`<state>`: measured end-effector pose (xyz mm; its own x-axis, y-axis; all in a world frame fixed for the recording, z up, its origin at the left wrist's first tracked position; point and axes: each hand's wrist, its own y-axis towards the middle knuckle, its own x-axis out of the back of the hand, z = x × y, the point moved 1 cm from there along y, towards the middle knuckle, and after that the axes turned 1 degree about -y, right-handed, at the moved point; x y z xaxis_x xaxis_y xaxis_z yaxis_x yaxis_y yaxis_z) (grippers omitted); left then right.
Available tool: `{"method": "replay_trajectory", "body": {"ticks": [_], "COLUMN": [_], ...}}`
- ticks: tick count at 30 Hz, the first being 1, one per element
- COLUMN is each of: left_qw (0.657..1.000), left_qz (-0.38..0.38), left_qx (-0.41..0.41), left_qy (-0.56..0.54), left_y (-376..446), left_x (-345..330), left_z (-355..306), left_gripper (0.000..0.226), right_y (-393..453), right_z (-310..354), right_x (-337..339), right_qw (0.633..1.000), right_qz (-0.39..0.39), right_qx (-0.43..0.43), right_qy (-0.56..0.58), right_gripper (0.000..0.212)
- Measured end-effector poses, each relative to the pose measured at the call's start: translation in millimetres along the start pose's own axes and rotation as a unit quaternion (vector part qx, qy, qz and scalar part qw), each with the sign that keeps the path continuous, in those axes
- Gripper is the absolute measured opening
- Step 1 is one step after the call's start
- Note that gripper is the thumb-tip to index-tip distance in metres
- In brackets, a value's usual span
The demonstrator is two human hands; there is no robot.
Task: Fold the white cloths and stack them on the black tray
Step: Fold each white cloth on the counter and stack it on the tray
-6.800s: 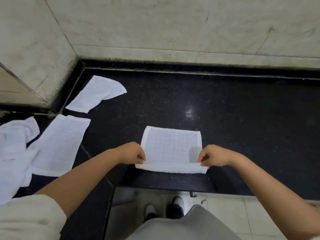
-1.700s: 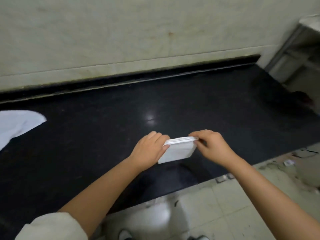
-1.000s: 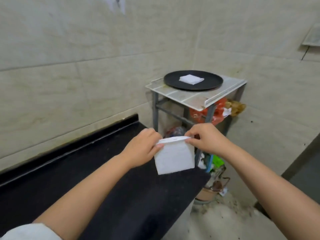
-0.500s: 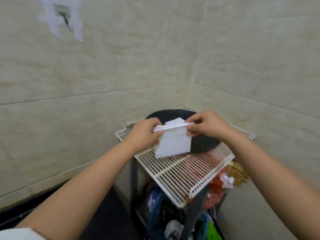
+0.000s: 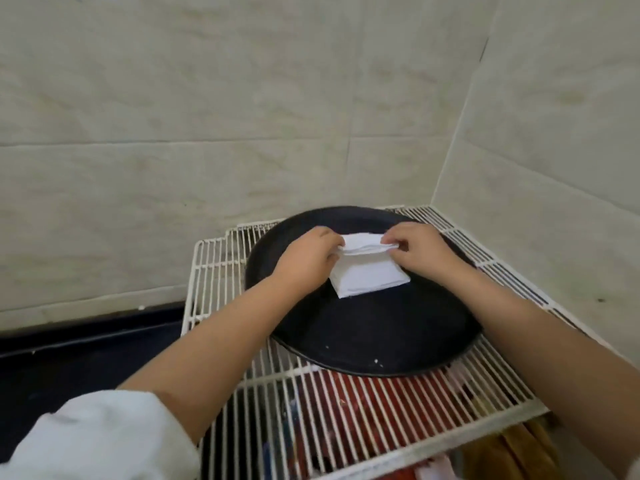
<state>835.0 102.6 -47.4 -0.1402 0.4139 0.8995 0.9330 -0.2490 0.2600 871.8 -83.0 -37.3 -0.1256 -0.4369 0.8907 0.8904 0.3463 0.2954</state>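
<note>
Head view: both arms reach forward over a round black tray (image 5: 363, 334) that sits on a white wire rack (image 5: 221, 265) set into the corner of two tiled walls (image 5: 173, 116). A folded white cloth (image 5: 367, 275) is held between the two hands above the far half of the tray. The left hand (image 5: 306, 259) pinches the cloth's upper left corner with its fingertips, and the right hand (image 5: 420, 251) pinches the upper right corner; the layered top edge of the cloth runs straight across from one hand to the other. The rest of the cloth hangs down and toward the camera from that edge, its lower corners below and between the hands, over the dark tray surface. Whether its bottom edge touches the tray cannot be told. Just behind the held edge a sliver of another white cloth (image 5: 360, 238) shows between the hands, lying on the tray. The left forearm ends in a white sleeve (image 5: 100, 438) at the lower left. Under the rack, red and coloured things show through the wires, too blurred to name. A black counter (image 5: 69, 355) lies at the lower left, beside the rack.
</note>
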Motion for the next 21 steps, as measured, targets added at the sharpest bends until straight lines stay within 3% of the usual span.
{"method": "replay_trajectory", "body": {"ticks": [3,9,21], "left_qw": [0.999,0.999,0.99], "left_qz": [0.021,-0.024,0.074], "left_qx": [0.018,0.024,0.06], "left_qy": [0.034,0.039,0.108], "left_y": [-10.1,-14.7,-28.0], "left_x": [-12.8,-8.5,-15.8], "left_z": [-7.2,-21.3,-38.2], "left_gripper": [0.032,0.031,0.038], "right_y": [-9.2,-8.7,-28.3], "right_z": [-16.3,-20.9,-23.8], "right_x": [-8.8,8.7,7.2], "right_qw": [0.998,0.996,0.97], "right_qz": [0.049,-0.001,0.2], "right_qx": [0.031,0.078,0.09], "right_qy": [0.016,0.043,-0.105], "right_gripper": [0.028,0.024,0.023]}}
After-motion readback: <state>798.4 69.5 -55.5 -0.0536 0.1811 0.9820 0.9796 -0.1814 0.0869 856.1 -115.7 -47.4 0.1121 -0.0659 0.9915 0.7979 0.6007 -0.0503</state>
